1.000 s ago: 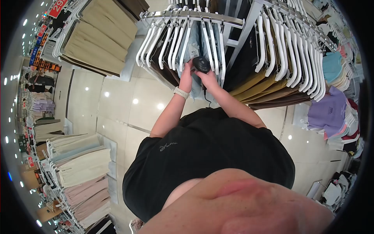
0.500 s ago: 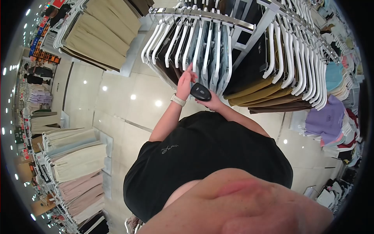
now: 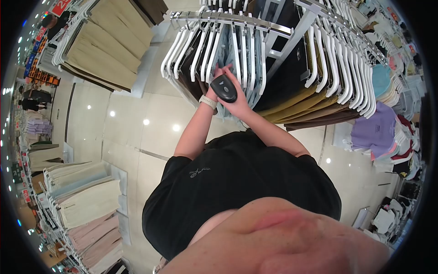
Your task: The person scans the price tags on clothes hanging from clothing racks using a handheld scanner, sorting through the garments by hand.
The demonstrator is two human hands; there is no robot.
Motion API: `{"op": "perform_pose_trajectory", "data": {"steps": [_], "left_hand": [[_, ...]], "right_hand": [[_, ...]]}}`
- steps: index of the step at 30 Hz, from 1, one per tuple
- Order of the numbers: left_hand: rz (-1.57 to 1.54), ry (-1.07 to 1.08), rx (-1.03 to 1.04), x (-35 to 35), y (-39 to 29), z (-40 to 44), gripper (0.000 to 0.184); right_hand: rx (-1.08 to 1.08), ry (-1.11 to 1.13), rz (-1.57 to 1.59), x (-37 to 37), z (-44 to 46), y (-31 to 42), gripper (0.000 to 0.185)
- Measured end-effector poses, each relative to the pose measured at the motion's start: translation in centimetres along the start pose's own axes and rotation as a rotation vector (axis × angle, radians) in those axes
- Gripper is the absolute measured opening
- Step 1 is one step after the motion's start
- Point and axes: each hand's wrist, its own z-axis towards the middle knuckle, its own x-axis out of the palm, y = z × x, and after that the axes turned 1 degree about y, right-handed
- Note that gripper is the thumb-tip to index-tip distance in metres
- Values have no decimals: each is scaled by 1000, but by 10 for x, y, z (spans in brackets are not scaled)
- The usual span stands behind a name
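Observation:
A black handheld barcode scanner (image 3: 224, 89) is in my right hand (image 3: 238, 104), its rounded top facing up and its handle hidden. My left hand (image 3: 211, 92), with a pale watch (image 3: 208, 101) at the wrist, is mostly behind the scanner, its fingers largely out of sight. Both hands are right at the lower ends of the white hangers (image 3: 200, 57), against light blue jeans (image 3: 226, 55) on the rack. Whether the left fingers grip the jeans, I cannot tell. Dark brown trousers (image 3: 188, 66) hang just left of them.
The metal rail (image 3: 230, 19) crosses ahead. Right of it hang olive trousers (image 3: 292, 104) on white hangers and a purple top (image 3: 375, 130). Khaki trousers (image 3: 107, 39) hang at upper left, cream trousers (image 3: 89, 203) at lower left. Glossy tile floor (image 3: 150, 137) lies between; a person (image 3: 57, 25) stands far left.
My right hand has brought the scanner left and up, in front of my left hand, closer to the jeans. The left index finger, earlier pointing out at the hangers, is now largely covered.

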Motion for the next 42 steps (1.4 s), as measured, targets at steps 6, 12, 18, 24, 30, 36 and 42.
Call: {"op": "perform_pose_trajectory", "data": {"steps": [6,12,18,24,30,36,42], "left_hand": [[290,-111,166,-19,15,45,65],[476,-199,194,18,-21,-8,67],[585,-195,223,-5,0,-45,42],[576,-415,402,-9,-16,-97,30],[740,-232,409,0,-33,-91,36],[342,-20,128,8,-25,-88,60],[643,35,50,-33,9,-72,57]], "right_hand": [[101,-40,-6,-8,1,-2,89],[253,-168,-198,-11,18,-44,59],[560,51,-219,-16,-3,-82,56],[474,499,-173,-25,-86,-88,48],[299,676,-19,-21,-75,-61,50],[252,323,127,-3,-59,-42,50],[91,179,235,12,1,-11,72]]}}
